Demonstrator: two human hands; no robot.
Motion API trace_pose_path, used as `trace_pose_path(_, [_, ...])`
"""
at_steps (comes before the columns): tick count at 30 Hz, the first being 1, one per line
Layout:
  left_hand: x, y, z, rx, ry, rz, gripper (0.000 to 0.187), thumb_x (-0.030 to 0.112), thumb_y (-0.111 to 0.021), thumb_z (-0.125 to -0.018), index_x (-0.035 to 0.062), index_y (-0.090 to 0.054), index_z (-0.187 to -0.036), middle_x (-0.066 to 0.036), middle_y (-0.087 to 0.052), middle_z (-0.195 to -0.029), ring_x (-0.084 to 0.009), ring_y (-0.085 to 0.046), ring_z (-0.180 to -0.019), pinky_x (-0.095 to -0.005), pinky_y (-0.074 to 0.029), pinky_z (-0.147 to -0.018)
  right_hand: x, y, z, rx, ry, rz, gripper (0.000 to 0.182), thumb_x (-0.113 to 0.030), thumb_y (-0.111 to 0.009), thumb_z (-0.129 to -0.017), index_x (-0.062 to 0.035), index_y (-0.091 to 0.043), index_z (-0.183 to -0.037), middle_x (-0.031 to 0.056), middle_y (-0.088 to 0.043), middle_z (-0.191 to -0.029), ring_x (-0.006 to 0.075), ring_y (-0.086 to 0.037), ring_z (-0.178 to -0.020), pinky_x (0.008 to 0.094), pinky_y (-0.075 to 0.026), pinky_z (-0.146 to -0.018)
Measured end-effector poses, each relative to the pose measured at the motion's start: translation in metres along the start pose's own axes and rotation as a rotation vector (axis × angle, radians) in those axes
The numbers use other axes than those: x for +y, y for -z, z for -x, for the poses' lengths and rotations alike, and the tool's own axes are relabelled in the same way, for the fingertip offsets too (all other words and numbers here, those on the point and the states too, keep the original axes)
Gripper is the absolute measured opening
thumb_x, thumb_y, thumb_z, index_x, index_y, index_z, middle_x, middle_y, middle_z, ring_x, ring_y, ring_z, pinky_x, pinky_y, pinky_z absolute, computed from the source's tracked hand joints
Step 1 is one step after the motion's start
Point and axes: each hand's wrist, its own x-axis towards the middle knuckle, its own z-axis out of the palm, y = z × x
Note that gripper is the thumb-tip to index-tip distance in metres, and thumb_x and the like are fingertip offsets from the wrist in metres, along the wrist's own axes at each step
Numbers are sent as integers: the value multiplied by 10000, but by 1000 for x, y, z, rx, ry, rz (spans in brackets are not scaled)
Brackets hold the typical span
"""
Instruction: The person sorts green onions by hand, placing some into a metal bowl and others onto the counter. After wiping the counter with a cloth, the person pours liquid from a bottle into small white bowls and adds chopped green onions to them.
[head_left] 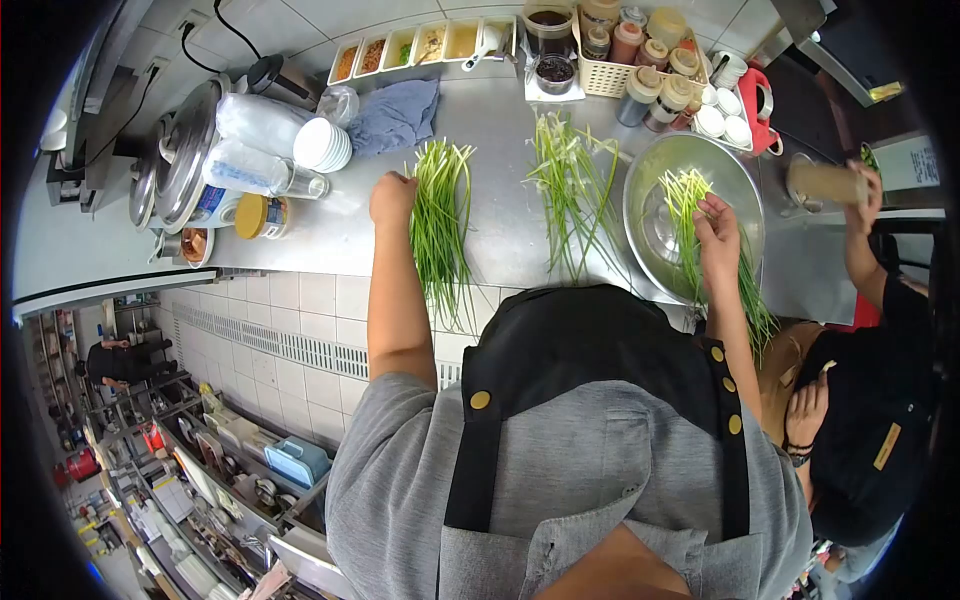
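Note:
My left hand (393,198) is closed at the left edge of a thick bunch of green chives (438,220) on the steel counter (500,200); what its fingers pinch, if anything, is hidden. A looser, thinner spread of chives (575,190) lies to the right of that bunch. Over the metal bowl (637,235), my right hand (716,225) has its fingers curled at a smaller bunch of chives (686,195), pale ends toward the back. The green ends of this bunch hang over the bowl's front rim.
Behind are ingredient trays (402,53), a blue cloth (395,115) and a basket of bottles (603,78). Stacked cups (322,146) and a yellow-lidded jar (262,216) stand left. At right, a co-worker (865,400) holds a brown container (825,184) near the bowl.

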Motion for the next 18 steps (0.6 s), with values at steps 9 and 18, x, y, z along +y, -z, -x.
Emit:
trace_pose_path(9, [15,10,22,-22,63,82,220,283,-667,-769,99,-724,-876,-145,-693,-892,-322,-662,-851,-417,-518,-731,-18,-38,2,-102,142,-22,351,-43,-622,-835,-5,-548,-1177,80,-603,-1035,135,-569,-893,266,-451,-830])
trace_pose_path(18, [140,68,127,-142,-367,693,182,181,-714,-761,19,-700,-843,-129,-678,-731,-214,-660,-669,-312,-497,-613,-79,-107,22,-427,259,-88,174,-121,-726,-806,-32,-674,-947,-5,-637,-825,75,-529,-738,207,-437,-693])
